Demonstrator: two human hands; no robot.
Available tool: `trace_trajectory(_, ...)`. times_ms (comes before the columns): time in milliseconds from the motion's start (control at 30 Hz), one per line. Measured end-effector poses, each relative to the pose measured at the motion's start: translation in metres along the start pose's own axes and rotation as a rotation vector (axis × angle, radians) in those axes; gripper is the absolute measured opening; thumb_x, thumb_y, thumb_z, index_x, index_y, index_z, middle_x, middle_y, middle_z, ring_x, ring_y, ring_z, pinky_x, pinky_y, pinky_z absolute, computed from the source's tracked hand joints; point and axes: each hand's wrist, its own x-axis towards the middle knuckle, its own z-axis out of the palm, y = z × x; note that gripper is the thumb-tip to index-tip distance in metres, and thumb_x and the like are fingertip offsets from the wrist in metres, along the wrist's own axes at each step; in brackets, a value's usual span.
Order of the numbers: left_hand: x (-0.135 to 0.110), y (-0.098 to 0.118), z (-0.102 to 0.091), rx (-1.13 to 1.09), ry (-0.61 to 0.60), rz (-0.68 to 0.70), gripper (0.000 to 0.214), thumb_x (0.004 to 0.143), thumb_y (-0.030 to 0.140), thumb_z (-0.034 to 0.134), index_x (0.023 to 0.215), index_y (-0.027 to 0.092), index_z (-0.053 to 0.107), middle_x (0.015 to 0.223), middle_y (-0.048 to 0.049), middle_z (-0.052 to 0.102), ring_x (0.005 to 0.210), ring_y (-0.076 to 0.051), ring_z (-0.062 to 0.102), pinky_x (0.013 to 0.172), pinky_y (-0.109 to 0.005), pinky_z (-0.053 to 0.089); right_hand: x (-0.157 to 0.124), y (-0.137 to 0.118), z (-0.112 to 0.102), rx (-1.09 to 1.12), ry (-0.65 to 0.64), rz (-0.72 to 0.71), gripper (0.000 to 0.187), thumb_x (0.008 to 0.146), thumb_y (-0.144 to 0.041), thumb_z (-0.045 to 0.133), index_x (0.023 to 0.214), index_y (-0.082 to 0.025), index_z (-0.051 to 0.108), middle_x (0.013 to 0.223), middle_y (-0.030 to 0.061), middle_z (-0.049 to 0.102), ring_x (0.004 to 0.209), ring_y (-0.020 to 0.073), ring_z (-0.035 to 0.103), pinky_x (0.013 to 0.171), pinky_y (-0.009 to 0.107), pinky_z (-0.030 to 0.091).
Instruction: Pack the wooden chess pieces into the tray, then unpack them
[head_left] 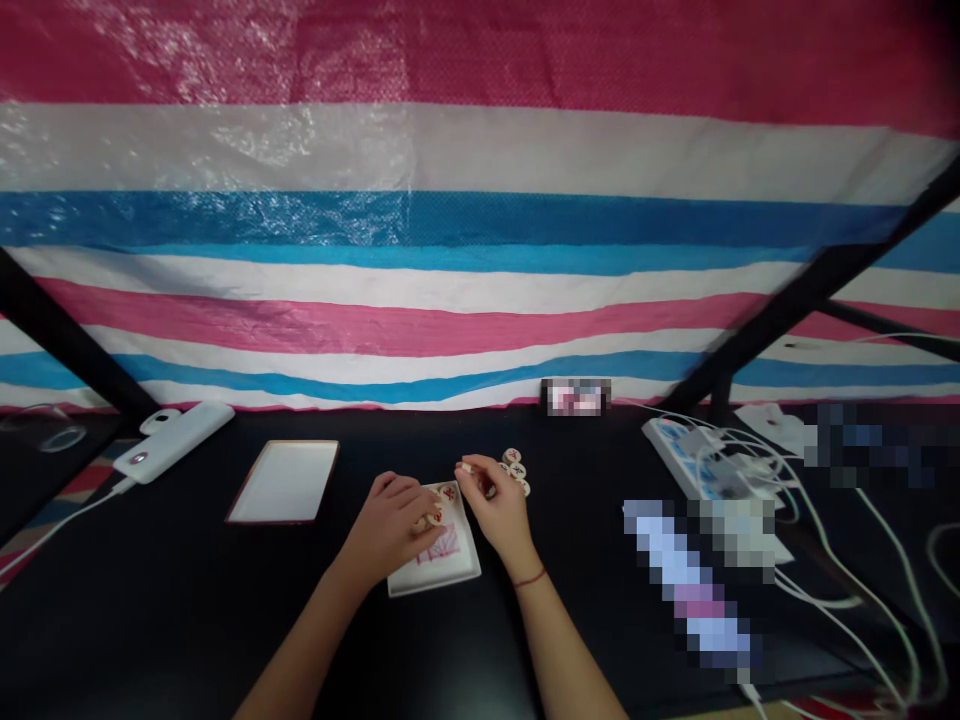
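A small white square tray [442, 572] with a pink drawing lies on the black table. My left hand [390, 525] rests on its left part, fingers curled over a round pale game piece with a red mark [436, 518]. My right hand [495, 505] hovers at the tray's upper right corner and pinches another round piece [466, 467] between thumb and forefinger. A further piece [448, 493] lies in the tray, and a small cluster of the same pieces [516, 467] sits on the table just beyond my right hand.
A white tablet-like slab [283, 482] lies left of the tray, with a white power bank [174, 441] and cable farther left. A power strip [694, 455] with several white cables sits at right. A striped tarp [450, 200] hangs behind the table.
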Motion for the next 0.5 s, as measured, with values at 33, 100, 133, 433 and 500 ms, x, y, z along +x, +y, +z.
trace_trajectory(33, 0.0010, 0.0015, 0.0005, 0.019, -0.013, 0.013, 0.010, 0.086, 0.032, 0.060, 0.088, 0.025, 0.066, 0.099, -0.0011, 0.073, 0.100, -0.021, 0.059, 0.096, -0.041, 0.035, -0.0001, -0.0009, -0.0002, 0.000, 0.002, -0.002, 0.023, 0.085, -0.039, 0.059, 0.094, -0.019, 0.066, 0.075, 0.0028, 0.066, 0.061, 0.0137, 0.055, 0.058, 0.025, 0.047)
trace_trajectory(100, 0.0013, 0.0027, 0.0018, 0.049, -0.032, 0.023, 0.009, 0.086, 0.032, 0.060, 0.090, 0.027, 0.067, 0.099, -0.0006, 0.073, 0.101, -0.022, 0.058, 0.096, -0.042, 0.034, -0.0003, -0.0034, -0.0009, -0.008, 0.007, -0.008, 0.022, 0.085, -0.038, 0.058, 0.093, -0.019, 0.066, 0.070, 0.0012, 0.063, 0.058, 0.0134, 0.054, 0.057, 0.025, 0.046)
trace_trajectory(133, 0.0009, 0.0027, 0.0025, 0.057, -0.041, 0.025, 0.010, 0.086, 0.031, 0.061, 0.092, 0.027, 0.067, 0.100, -0.0004, 0.073, 0.101, -0.023, 0.057, 0.096, -0.043, 0.033, -0.0003, -0.0047, -0.0013, -0.016, 0.008, -0.016, 0.022, 0.085, -0.037, 0.058, 0.093, -0.019, 0.066, 0.068, 0.0005, 0.062, 0.058, 0.0132, 0.054, 0.057, 0.024, 0.046)
trace_trajectory(433, -0.0015, -0.0003, 0.0053, 0.116, -0.103, 0.074, 0.007, 0.083, 0.025, 0.064, 0.086, 0.029, 0.069, 0.116, 0.0012, 0.068, 0.105, -0.023, 0.055, 0.097, -0.045, 0.034, -0.0021, -0.0075, -0.0012, -0.042, -0.027, -0.055, 0.018, 0.086, -0.034, 0.058, 0.093, -0.019, 0.066, 0.063, -0.0018, 0.059, 0.057, 0.0122, 0.054, 0.059, 0.024, 0.045)
trace_trajectory(500, -0.0016, -0.0018, 0.0063, 0.135, -0.077, 0.075, 0.010, 0.082, 0.022, 0.064, 0.087, 0.029, 0.070, 0.123, 0.0003, 0.064, 0.111, -0.025, 0.052, 0.098, -0.044, 0.036, -0.0023, -0.0081, -0.0013, -0.038, -0.026, -0.062, 0.018, 0.086, -0.034, 0.058, 0.093, -0.019, 0.066, 0.065, -0.0013, 0.060, 0.057, 0.0121, 0.055, 0.059, 0.024, 0.045)
